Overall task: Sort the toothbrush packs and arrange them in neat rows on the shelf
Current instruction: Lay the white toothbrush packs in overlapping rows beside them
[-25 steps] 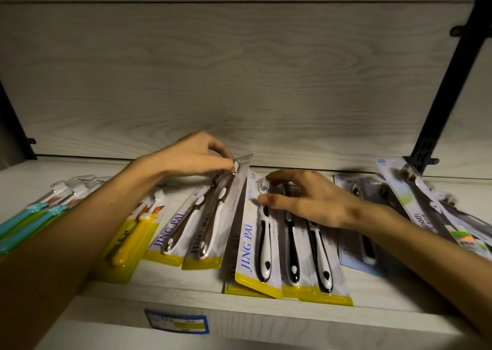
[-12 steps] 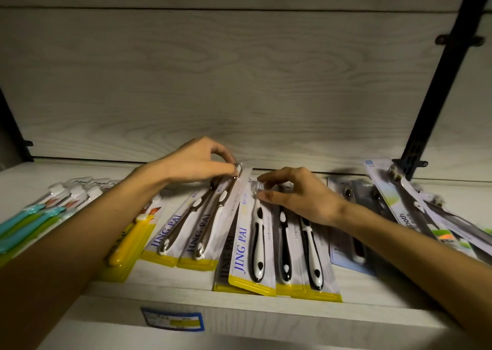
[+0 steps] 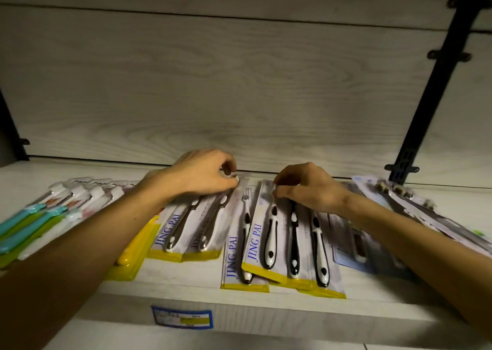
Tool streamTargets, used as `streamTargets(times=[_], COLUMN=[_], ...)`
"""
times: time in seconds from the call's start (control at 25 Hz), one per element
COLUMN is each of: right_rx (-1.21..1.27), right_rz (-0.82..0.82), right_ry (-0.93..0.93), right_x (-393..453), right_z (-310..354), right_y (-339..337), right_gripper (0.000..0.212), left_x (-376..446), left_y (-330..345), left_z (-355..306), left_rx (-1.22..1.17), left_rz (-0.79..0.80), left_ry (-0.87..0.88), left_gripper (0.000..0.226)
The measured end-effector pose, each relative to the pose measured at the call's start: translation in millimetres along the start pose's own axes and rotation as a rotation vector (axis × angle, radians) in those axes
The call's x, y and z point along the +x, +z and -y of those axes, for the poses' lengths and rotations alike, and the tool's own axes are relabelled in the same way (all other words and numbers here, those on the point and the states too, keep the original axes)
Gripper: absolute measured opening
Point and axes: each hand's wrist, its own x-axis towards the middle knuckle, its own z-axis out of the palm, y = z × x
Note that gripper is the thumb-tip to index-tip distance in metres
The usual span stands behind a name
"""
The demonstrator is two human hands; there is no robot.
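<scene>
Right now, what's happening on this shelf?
A person is sorting toothbrush packs on a pale wooden shelf. The left hand pinches the top of the grey-handled JING PAI packs; the right hand pinches the top of the black-and-white JING PAI packs, which overlap unevenly. Teal and green packs lie at far left, a yellow pack beside them, and looser packs at far right.

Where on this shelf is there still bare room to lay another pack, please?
Bare shelf runs behind the packs along the back wall, widest at far left. A small patch lies in front of the grey-handled packs. Elsewhere packs overlap.
</scene>
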Motion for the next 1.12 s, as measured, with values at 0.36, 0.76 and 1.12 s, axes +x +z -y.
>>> streamTargets(times=[0.36,0.76,1.12], right_rx=[0.023,0.052,-0.147], right_rz=[0.126,0.11,0.066], right_ry=[-0.125,-0.106,0.003], right_x=[-4,-4,-10], right_z=[-6,-7,-10], right_y=[-3,2,-15], right_gripper=[0.031,0.037,0.03], left_x=[2,4,3], left_y=[10,8,22], left_z=[-9,-3,-10], left_rx=[-0.043,-0.314,-0.122], left_rz=[0.127,0.138,0.038], left_ry=[0.249,0.234,0.228], left_gripper=[0.047,0.032,0.047])
